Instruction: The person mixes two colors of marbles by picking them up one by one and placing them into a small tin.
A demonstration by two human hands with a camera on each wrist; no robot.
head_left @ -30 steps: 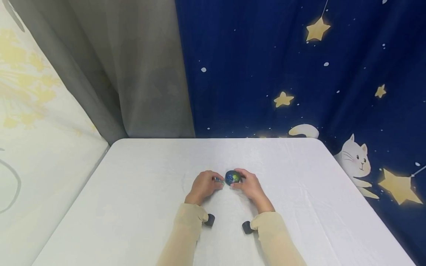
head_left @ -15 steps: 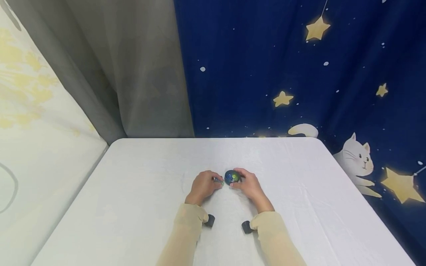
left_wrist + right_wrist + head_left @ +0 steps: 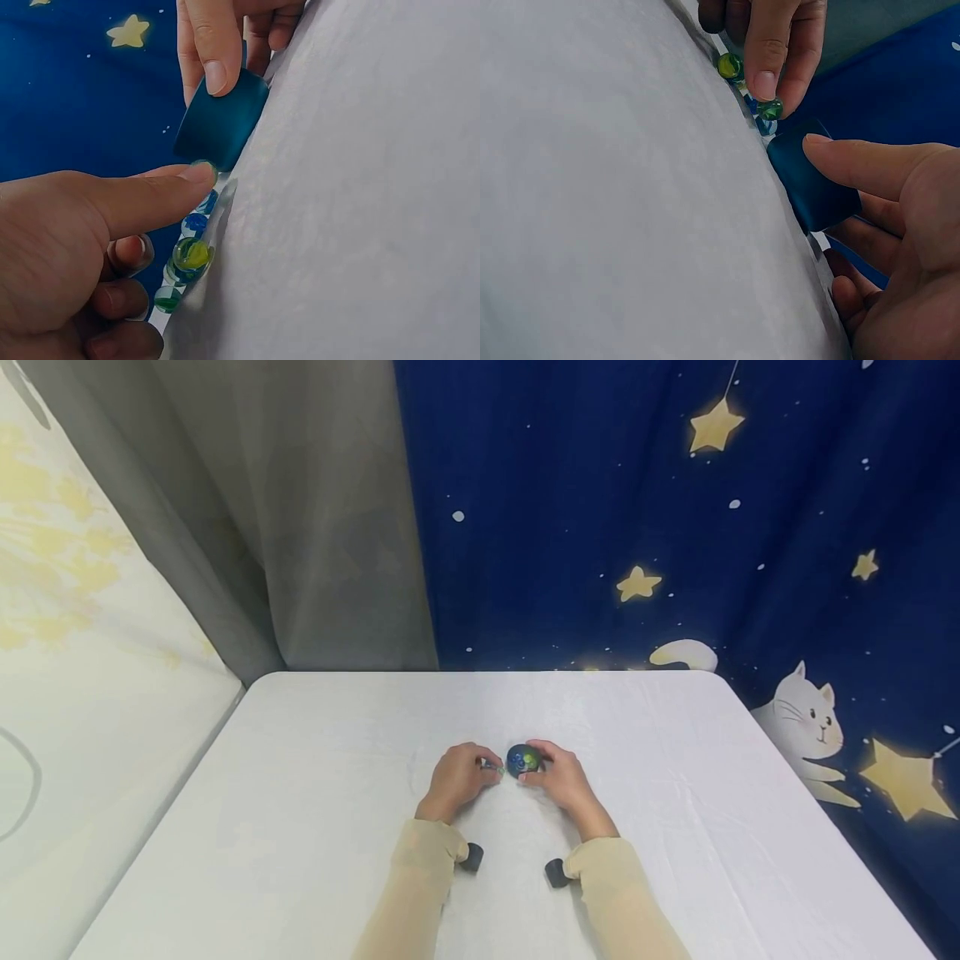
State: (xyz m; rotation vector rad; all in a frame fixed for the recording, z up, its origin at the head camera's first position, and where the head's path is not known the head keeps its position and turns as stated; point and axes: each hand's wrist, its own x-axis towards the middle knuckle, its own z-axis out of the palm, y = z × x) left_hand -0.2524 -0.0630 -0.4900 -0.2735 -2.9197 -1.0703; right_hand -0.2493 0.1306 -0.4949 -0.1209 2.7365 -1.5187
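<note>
My left hand [image 3: 457, 777] pinches a green glass marble [image 3: 769, 110] between thumb and fingertips, close to the rim of a small dark teal cup [image 3: 225, 120]. Several more marbles lie on the table under and beside that hand, among them a yellow-green one [image 3: 192, 254], a blue one [image 3: 194, 224] and a green one [image 3: 167, 299]. Fingers and thumb of my right hand [image 3: 564, 777] grip the cup from its right side. From the head view, blue and green show inside the cup's round mouth, too small to tell apart.
A white table [image 3: 315, 793] spreads around both hands. Behind it hang a grey curtain [image 3: 345, 527] and a dark blue one [image 3: 540, 527] with stars. Black wrist devices [image 3: 472, 857] sit at the cuffs of the beige sleeves [image 3: 420, 877].
Hardly anything differs. My left fingers and the marbles near them shift very slightly; the right hand keeps the cup in the same place.
</note>
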